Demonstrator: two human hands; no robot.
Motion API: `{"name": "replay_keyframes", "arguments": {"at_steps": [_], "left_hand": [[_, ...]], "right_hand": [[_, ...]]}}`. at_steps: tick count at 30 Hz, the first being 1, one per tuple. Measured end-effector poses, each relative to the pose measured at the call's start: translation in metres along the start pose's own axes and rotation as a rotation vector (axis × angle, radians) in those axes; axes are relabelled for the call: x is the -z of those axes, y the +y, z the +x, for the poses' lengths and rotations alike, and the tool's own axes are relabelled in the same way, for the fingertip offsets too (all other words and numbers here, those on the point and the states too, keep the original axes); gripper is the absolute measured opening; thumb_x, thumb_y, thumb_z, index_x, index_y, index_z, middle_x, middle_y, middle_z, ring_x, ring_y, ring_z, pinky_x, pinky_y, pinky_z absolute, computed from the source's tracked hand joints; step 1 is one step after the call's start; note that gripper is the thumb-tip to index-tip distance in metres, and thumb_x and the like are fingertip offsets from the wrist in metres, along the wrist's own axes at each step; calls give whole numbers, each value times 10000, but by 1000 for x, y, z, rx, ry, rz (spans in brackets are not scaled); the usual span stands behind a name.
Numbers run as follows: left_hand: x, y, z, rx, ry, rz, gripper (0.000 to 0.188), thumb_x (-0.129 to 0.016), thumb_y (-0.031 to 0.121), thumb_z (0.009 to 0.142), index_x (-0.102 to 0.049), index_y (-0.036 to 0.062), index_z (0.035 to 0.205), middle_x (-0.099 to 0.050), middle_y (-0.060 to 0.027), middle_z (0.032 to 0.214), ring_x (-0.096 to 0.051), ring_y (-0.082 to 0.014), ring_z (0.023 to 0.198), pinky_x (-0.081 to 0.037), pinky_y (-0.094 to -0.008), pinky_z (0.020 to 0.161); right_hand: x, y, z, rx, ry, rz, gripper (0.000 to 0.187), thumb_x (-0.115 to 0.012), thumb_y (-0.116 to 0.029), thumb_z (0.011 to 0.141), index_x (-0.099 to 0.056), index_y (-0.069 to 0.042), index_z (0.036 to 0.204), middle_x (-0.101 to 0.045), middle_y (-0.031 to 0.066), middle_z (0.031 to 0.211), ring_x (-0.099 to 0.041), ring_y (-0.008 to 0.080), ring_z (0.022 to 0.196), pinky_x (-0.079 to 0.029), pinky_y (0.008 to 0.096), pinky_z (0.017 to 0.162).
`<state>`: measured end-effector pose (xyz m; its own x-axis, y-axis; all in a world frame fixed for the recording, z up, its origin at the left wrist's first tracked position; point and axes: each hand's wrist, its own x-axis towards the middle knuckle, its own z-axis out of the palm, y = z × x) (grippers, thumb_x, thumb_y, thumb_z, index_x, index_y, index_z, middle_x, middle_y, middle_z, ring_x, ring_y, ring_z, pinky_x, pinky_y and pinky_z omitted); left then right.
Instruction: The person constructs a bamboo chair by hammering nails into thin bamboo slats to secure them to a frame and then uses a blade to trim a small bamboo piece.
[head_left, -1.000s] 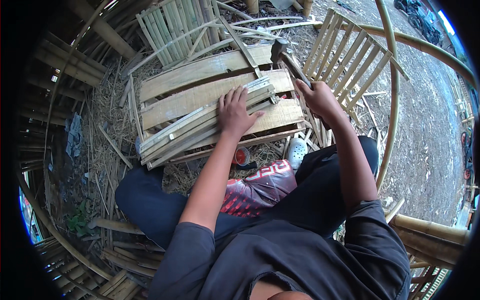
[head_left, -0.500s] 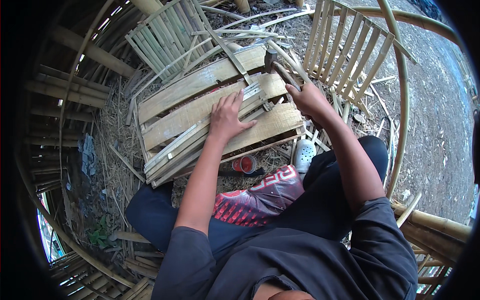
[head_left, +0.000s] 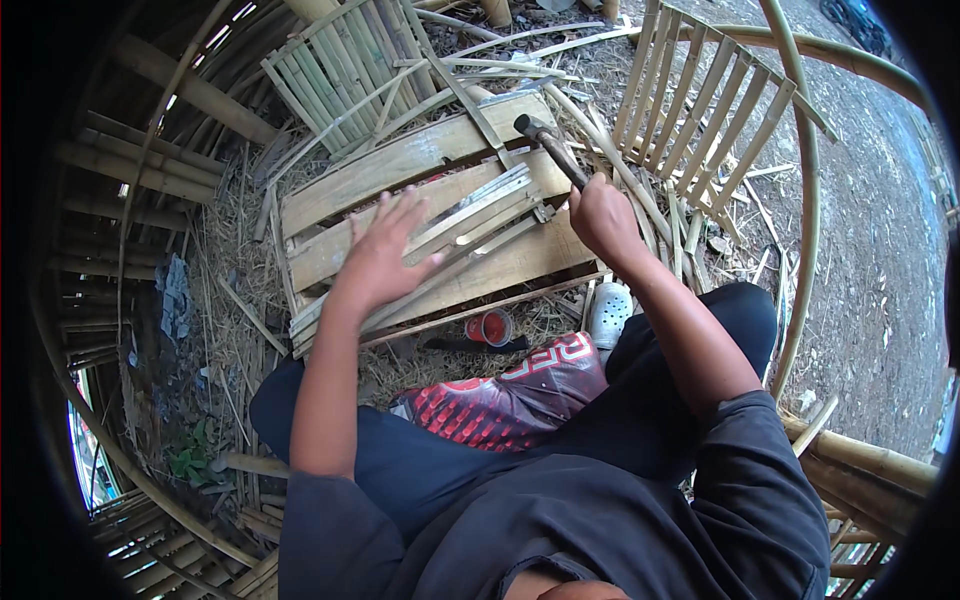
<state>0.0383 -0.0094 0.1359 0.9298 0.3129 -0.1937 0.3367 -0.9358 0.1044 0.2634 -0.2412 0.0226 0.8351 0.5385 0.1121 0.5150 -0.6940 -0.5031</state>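
Observation:
A low wooden plank platform [head_left: 535, 245] stands in front of my crossed legs. Across it, slanting from lower left to upper right, lies a bundle of thin bamboo slats [head_left: 460, 225]. My left hand [head_left: 385, 250] is over the left part of these slats, fingers spread and gripping nothing; whether the palm touches them I cannot tell. At the platform's right side my right hand [head_left: 605, 222] is wrapped round the handle of a hammer [head_left: 562, 158]. The hammer's dark metal head points up and left, above the boards and to the right of the slats' far ends.
A slatted bamboo panel [head_left: 345, 75] lies beyond the platform at left, another slatted frame [head_left: 700, 105] at right. A red cup [head_left: 489, 328] and a pale perforated clog [head_left: 609, 314] sit near my legs. A curved bamboo pole [head_left: 806, 200] rises on the right.
My left hand has slid left along the slats and its fingers have spread. My right hand has turned the hammer slightly, its head now lower and further left.

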Motion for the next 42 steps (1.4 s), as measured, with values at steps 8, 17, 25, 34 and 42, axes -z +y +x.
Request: {"name": "replay_keyframes", "arguments": {"at_steps": [8, 17, 25, 34, 42], "left_hand": [[-77, -238, -86, 899, 326, -570, 710, -552, 434, 1024, -440, -15, 1562, -545, -261, 1531, -514, -395, 1437, -391, -419, 1185], [-161, -286, -128, 1018, 389, -1550, 588, -447, 466, 1062, -609, 0, 1383, -671, -190, 1356, -657, -300, 1199, -504, -444, 1036], [-133, -273, -154, 644, 137, -1778, 436, -689, 224, 990, -616, -38, 1331, -706, -152, 1260, -670, -254, 1173, -484, -387, 1048], [-95, -252, -184, 631, 415, -1773, 445, -751, 150, 932, -617, -15, 1324, -707, -126, 1262, -678, -250, 1161, -519, -369, 1019], [-44, -208, -176, 320, 558, -2163, 345, -662, 105, 930, -591, -5, 1248, -640, -227, 1397, -578, -386, 1349, -408, -521, 1204]], "right_hand": [[-18, 9, 3, -32, 17, -182, 231, -566, -170, 1011, -539, 55, 1059, -723, 295, 837, -737, 455, 812, -584, 539, 712], [-4, 16, 8, -103, -209, -413, 237, -509, -115, 985, -642, 22, 1125, -733, 275, 1122, -733, 430, 1062, -591, 519, 914], [12, 2, 8, -51, -285, -487, 340, -615, -276, 1000, -725, 42, 1051, -737, 283, 1098, -723, 438, 1049, -567, 540, 917], [22, -74, 6, -256, -348, -131, 747, -457, -615, 1050, -733, 76, 991, -748, 295, 888, -755, 406, 786, -605, 508, 725], [-29, -70, -26, -832, -890, 1156, 1064, -612, -722, 949, -286, 110, 1527, -551, 353, 1375, -651, 443, 1192, -561, 549, 1004]]}}
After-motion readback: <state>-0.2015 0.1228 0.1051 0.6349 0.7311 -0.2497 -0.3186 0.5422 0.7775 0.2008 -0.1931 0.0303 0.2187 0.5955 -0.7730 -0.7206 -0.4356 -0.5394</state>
